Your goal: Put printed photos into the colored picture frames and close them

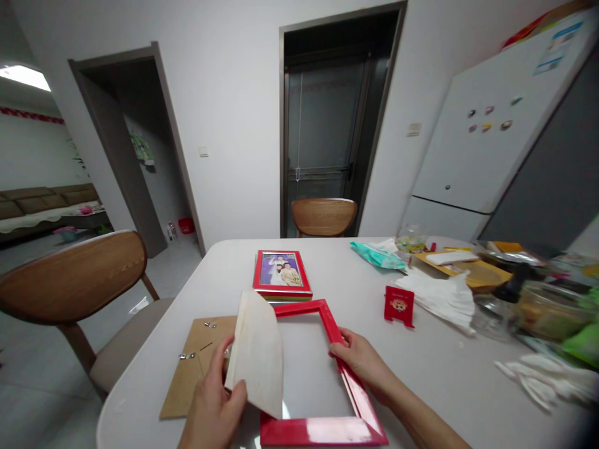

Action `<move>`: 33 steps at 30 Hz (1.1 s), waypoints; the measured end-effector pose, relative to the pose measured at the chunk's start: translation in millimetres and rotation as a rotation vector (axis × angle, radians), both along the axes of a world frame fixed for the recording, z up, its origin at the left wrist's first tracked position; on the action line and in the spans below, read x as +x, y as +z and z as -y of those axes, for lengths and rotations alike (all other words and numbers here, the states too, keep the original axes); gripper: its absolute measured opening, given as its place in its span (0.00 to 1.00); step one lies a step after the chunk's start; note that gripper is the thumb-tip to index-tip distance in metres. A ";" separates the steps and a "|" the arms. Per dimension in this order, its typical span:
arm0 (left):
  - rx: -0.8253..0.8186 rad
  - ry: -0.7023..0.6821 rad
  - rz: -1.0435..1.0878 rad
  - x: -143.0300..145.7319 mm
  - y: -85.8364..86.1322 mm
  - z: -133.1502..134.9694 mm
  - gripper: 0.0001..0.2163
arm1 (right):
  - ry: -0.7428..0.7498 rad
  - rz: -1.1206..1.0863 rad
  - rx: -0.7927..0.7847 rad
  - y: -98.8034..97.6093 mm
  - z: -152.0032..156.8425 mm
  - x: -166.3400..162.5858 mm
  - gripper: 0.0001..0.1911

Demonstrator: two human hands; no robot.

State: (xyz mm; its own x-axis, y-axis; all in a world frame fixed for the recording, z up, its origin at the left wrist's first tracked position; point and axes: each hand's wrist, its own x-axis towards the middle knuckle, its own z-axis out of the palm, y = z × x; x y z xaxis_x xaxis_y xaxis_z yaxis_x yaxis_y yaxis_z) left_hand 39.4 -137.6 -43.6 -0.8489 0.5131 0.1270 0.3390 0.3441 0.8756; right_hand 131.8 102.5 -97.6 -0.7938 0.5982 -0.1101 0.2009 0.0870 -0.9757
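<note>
My left hand is closed on the lower left edge of a white card sheet, which stands tilted and curved over the left side of a red picture frame. The frame lies on the white table with an open middle. Fingers and thumb of my right hand grip the frame's right side. Left of the sheet lies a brown backing board with metal clips, partly hidden by my left hand. Beyond the frame, a smaller red-framed photo rests on a stack.
A small red stand is to the right. Along the table's right side lie a teal packet, white tissue, a brown envelope and a glass bowl. Wooden chairs stand left and at the far side.
</note>
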 end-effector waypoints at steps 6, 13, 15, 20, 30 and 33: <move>0.297 0.091 0.507 -13.6 -29.8 8.3 0.27 | -0.153 0.123 0.519 -0.2 -6.2 1.1 0.24; 0.491 0.006 0.622 15.7 -32.8 -12.3 0.28 | 0.097 -0.078 -0.033 19.8 45.8 -4.9 0.26; 0.457 -0.086 0.673 25.0 -35.6 -20.7 0.32 | 0.138 -0.148 -0.311 22.5 54.1 -6.1 0.24; 0.353 -0.186 0.684 26.7 -52.4 -30.6 0.32 | 0.036 -0.205 -0.496 24.8 43.0 -3.3 0.24; 0.119 -0.194 -0.254 15.5 -83.9 -27.9 0.21 | 0.051 -0.078 -0.218 22.2 14.7 -14.2 0.28; 0.075 -0.294 -0.396 15.7 -100.5 -27.5 0.23 | 0.037 -0.081 -0.075 13.7 12.8 -21.9 0.26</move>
